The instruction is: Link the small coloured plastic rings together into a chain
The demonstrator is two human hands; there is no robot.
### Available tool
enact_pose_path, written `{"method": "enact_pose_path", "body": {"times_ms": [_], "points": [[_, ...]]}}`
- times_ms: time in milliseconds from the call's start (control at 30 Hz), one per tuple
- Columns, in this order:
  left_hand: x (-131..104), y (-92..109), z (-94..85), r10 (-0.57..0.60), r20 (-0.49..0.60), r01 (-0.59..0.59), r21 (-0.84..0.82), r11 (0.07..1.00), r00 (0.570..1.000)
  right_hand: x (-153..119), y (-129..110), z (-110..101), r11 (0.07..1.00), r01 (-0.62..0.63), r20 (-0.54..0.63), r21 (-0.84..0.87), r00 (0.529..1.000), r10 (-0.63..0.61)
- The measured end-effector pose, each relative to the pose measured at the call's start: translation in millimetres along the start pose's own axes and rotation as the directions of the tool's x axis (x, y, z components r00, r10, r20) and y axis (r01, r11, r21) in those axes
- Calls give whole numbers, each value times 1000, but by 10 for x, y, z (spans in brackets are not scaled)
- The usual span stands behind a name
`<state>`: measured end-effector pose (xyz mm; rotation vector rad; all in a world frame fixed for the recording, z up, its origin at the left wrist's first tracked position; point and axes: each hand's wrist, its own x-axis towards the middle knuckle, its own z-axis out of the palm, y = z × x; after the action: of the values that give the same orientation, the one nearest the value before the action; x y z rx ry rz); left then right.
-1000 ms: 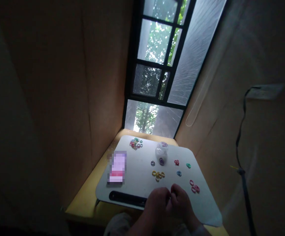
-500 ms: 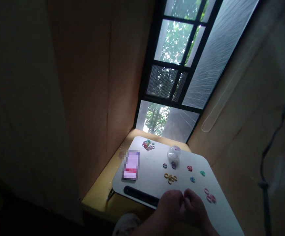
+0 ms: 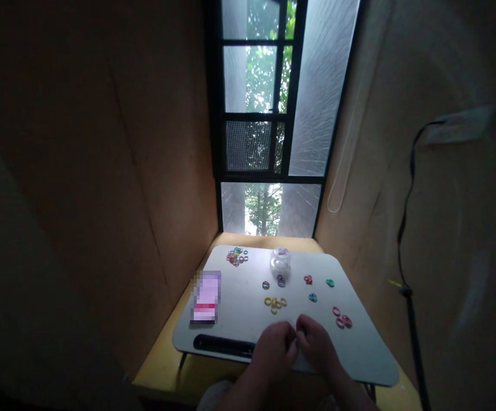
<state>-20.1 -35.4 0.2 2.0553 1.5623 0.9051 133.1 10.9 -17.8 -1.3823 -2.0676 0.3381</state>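
Both hands are together over the front edge of a white lap table (image 3: 239,291), with fingers curled. My left hand (image 3: 275,346) is closed, and its fingertips meet those of my right hand (image 3: 315,340), also closed. Anything between them is hidden. Just beyond lie several small yellow rings (image 3: 269,301), like hair ties. To the right are pink rings (image 3: 347,321), blue rings (image 3: 313,297), red rings (image 3: 308,279) and green rings (image 3: 330,282). Purple rings (image 3: 281,281) sit before a clear round jar (image 3: 280,264). A dark ring (image 3: 265,285) lies beside them.
A mixed pile of coloured rings (image 3: 236,257) lies at the table's back left. A pixelated phone-like slab (image 3: 206,298) rests nearer, behind a black slot (image 3: 222,345). Beyond stands a window (image 3: 269,205); a black cable (image 3: 406,228) hangs at right.
The view has levelled and turned, so the table and window appear more upright and shifted left. My hands stay together, closed, over the table's front edge; the ring groups look unchanged.
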Motion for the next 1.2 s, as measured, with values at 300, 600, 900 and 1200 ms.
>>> {"method": "enact_pose_path", "body": {"times_ms": [300,600,900,1200], "points": [[32,88,-1,18,8,-18,-1,1000,1000,-21,-43,-89,999,-15,-23,29,1000,15],[42,96,9,23,18,-23,-17,1000,1000,-18,-36,-104,998,-22,-20,54,1000,24],[53,86,2,-23,-13,22,-56,998,1000,-39,-68,-139,996,-2,-14,93,1000,4],[40,77,23,-23,-23,22,-64,998,999,-50,-69,-135,996,3,-24,93,1000,-1]]}}
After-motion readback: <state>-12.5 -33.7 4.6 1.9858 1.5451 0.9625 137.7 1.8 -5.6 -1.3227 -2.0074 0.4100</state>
